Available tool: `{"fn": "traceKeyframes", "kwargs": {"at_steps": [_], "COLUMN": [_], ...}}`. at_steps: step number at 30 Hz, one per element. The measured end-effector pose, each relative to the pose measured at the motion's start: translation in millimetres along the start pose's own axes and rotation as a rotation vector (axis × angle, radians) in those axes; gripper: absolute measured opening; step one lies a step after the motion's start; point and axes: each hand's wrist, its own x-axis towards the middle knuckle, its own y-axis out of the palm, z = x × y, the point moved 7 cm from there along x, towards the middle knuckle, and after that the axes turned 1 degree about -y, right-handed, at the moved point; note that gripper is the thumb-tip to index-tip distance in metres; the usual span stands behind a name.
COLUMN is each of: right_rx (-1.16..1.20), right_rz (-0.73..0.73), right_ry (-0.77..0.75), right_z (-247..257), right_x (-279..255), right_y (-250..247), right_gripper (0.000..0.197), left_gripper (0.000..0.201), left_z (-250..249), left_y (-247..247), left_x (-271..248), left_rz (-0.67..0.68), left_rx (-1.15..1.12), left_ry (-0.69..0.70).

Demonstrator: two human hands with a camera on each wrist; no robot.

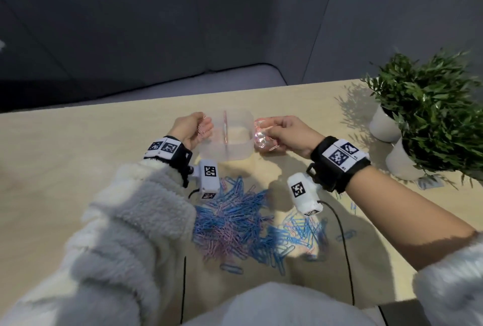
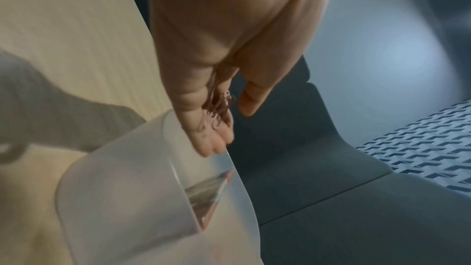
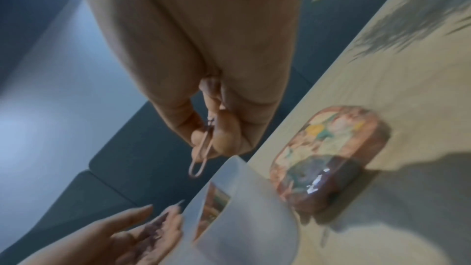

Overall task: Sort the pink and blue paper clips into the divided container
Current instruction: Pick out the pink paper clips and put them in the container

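The person has a small bunch of pink paper clips [image 2: 220, 108] lying in the cupped left hand [image 1: 192, 129]. Its fingers [image 2: 211, 140] are loosely spread, not squeezing, and their tips sit right at the left wall of the divided container [image 1: 226, 137]. The right hand [image 1: 290, 134] is on the other side, with its fingers [image 3: 224, 138] pinching one pink clip [image 3: 201, 160] that hangs down just above the container's right rim.

The step now looks like dropping pink clips into one side of the box. To do it well, I think both hands should move over the same side of the wall in the middle, then tip or let go low down, so no clip bounces out or lands on the wrong side. The left hand should tilt slowly so the bunch slides off together.

The container is see-through and stands near the far edge of the tabletop [image 1: 78, 168], in the middle. It looks almost empty, though I cannot tell for sure. The big mixed pile of blue and pink clips [image 1: 240, 226] lies closer to the near edge, well apart from both hands. A shiny pink case [image 3: 328, 158] lies just beside the container on its right. Two potted plants [image 1: 431, 106] stand at the right edge.
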Motion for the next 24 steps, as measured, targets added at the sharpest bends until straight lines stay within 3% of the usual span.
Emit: {"fn": "traceKeyframes", "kwargs": {"at_steps": [4, 7, 9, 13, 17, 21, 24], "right_rx": [0.093, 0.137, 0.212, 0.211, 0.184, 0.279, 0.062], "right_rz": [-0.014, -0.024, -0.019, 0.019, 0.041, 0.012, -0.052], "right_ry": [0.087, 0.092, 0.112, 0.156, 0.135, 0.016, -0.058], "right_z": [15, 27, 30, 31, 30, 22, -13], "right_x": [21, 37, 45, 51, 47, 13, -25], "right_y": [30, 62, 84, 115, 110, 62, 7], "right_gripper": [0.022, 0.026, 0.025, 0.018, 0.028, 0.02, 0.016], "left_gripper": [0.032, 0.054, 0.054, 0.028, 0.029, 0.019, 0.02], "left_z": [3, 6, 2, 2, 22, 61, 101], "left_y": [-5, -3, -3, -17, -32, -6, 22], "left_x": [-4, -10, -21, -58, -84, -105, -110], "left_rz": [-0.113, -0.114, -0.117, -0.182, -0.268, -0.059, 0.201], "left_rx": [0.068, 0.113, 0.138, 0.226, 0.684, 1.03, 1.263], "left_ry": [-0.09, -0.075, 0.027, 0.284, 0.532, 0.6, 0.539]}}
